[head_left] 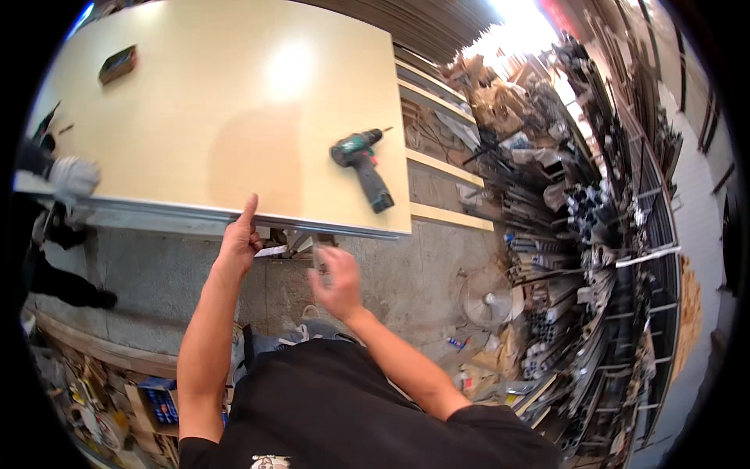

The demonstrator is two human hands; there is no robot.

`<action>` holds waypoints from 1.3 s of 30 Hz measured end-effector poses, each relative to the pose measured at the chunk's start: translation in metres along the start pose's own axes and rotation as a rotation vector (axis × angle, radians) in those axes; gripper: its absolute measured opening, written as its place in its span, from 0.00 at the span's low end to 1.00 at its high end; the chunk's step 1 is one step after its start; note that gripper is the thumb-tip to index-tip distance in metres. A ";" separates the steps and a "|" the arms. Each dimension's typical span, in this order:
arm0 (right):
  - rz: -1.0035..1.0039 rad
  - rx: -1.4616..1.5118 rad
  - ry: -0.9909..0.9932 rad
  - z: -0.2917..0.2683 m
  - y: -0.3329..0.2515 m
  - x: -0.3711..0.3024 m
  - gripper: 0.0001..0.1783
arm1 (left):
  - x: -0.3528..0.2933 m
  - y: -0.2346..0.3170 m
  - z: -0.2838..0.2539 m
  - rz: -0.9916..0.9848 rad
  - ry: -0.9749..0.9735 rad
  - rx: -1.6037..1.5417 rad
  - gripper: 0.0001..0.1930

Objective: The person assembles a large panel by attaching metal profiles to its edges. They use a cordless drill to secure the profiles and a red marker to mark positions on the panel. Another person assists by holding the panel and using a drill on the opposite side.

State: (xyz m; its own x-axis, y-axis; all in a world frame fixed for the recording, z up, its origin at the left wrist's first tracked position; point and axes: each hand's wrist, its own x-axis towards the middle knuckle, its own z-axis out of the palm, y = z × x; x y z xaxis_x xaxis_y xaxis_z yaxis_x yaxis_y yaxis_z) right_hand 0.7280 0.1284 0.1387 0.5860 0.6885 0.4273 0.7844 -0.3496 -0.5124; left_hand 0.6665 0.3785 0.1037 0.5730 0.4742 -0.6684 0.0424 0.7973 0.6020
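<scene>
Black-shirted (367, 410), a person stood at the near edge of a large cream panel (180, 133), which lay flat and stretched away to the far left. The person's left hand (241, 241) gripped that near edge, thumb pressed on top and fingers curled below. The right hand (339, 283), blurred, hung near the edge on the near side, a thin grey piece (316, 253) at its fingers; whether it grasped the piece could not be told. On the panel's right part lay a green-and-black cordless drill (363, 168), its bit pointing toward the right edge and its handle angled to the near right. Small and dark, a block (117, 66) sat on the far left part. At the left, a co-worker's pale-gloved hand (76, 177) was at the near edge, well apart from the person's own hands. Pale slats (449, 216) extended beyond the panel's right edge. Farther right, a round fan (487, 298) stood on the grey concrete floor (391, 273), near densely packed metal profiles (547, 289).
</scene>
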 end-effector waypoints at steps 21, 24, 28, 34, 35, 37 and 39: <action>0.971 1.050 -0.053 -0.079 0.252 0.007 0.42 | 0.053 -0.046 0.059 0.213 0.280 -0.261 0.26; 1.101 1.250 -0.056 -0.047 0.233 0.014 0.39 | 0.048 -0.049 0.034 0.245 0.366 -0.247 0.26; 1.066 1.353 0.195 -0.016 0.236 0.021 0.41 | 0.038 -0.046 0.044 0.278 0.360 -0.218 0.29; 0.996 1.671 0.468 0.030 0.242 0.027 0.37 | 0.040 -0.053 0.052 0.464 0.373 -0.281 0.36; 1.051 1.605 0.533 0.012 0.214 0.022 0.35 | 0.034 -0.047 0.036 0.248 0.294 -0.140 0.33; 1.082 1.587 0.506 0.007 0.196 0.029 0.41 | 0.037 -0.046 0.029 0.200 0.322 -0.132 0.29; 1.057 1.554 0.498 0.004 0.186 0.037 0.46 | 0.037 -0.043 0.030 0.206 0.331 -0.097 0.28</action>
State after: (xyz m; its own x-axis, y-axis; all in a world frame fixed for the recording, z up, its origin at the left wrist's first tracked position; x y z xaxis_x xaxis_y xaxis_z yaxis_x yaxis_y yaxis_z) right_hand 0.8947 0.0910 0.0564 0.8414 0.2994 -0.4499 -0.5386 0.5338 -0.6519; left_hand 0.7104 0.3505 0.0660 0.2660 0.7101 -0.6519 -0.1330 0.6968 0.7048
